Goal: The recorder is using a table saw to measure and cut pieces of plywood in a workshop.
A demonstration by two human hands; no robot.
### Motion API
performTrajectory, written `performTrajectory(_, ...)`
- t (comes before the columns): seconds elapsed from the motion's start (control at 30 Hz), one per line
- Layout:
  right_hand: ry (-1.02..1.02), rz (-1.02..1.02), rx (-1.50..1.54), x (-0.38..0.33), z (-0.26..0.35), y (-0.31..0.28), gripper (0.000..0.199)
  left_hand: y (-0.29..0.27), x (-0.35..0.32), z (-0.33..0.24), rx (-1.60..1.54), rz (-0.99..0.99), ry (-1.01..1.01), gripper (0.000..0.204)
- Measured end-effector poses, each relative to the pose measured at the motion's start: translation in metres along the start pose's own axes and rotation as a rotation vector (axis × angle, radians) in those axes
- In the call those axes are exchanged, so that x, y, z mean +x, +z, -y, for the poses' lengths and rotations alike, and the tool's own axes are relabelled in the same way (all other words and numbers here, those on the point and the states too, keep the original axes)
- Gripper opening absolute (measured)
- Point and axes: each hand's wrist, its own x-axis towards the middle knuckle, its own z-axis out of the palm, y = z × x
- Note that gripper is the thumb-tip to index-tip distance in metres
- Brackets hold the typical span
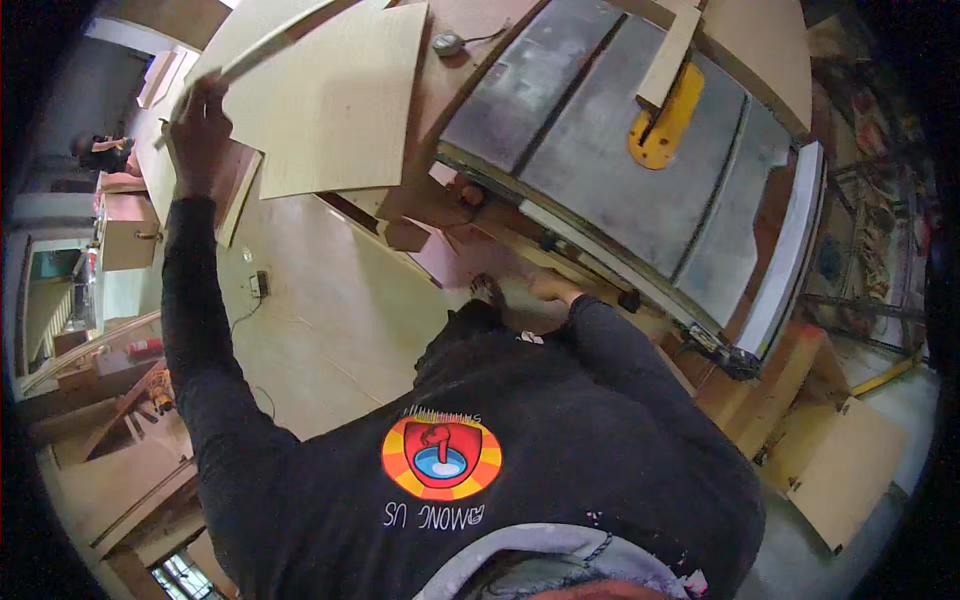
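Note:
At the upper left my left arm is stretched out, and my left hand is closed round the near end of a long, thin wooden strip. Beside it lies a pale wooden panel, its near edge jutting over the floor. My right hand is low beside my body, below the front rail of a table saw. Its fingers look curled, and whatever they may hold is hidden. The saw has a grey metal top and a yellow insert, with a wooden piece above it.
A tape measure rests on the brown surface between panel and saw. Wood offcuts lie under the saw's front edge. A small black device with a cable is on the floor at left. Wooden boxes stand at the lower right.

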Motion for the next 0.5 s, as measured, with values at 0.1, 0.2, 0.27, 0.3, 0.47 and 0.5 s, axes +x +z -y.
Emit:
performTrajectory(0.1, 0.446, 0.391, -0.073, 0.023, 0.063, -0.044, 0.04, -0.029, -0.085, 0.045, 0.103, 0.121, 0.019, 0.017)
performTrajectory(0.2, 0.606, 0.286, 0.122, 0.04, 0.084, -0.044, 0.037, -0.039, -0.146, 0.09, 0.343, 0.233, -0.114, 0.022)
performTrajectory(0.27, 0.566, 0.091, 0.089, 0.072, 0.033, -0.015, 0.038, 0.021, -0.135, 0.096, 0.18, 0.175, -0.1, 0.028)
performTrajectory(0.3, 0.564, 0.085, 0.088, 0.09, 0.032, -0.017, 0.038, 0.029, -0.143, 0.085, 0.171, 0.21, -0.13, 0.028)
performTrajectory(0.47, 0.553, -0.03, 0.063, 0.135, 0.049, -0.045, 0.038, 0.023, -0.185, 0.064, 0.045, 0.237, -0.138, 0.029)
performTrajectory(0.5, 0.565, -0.059, 0.06, 0.141, 0.049, -0.055, 0.038, 0.026, -0.189, 0.057, 0.047, 0.255, -0.15, 0.031)
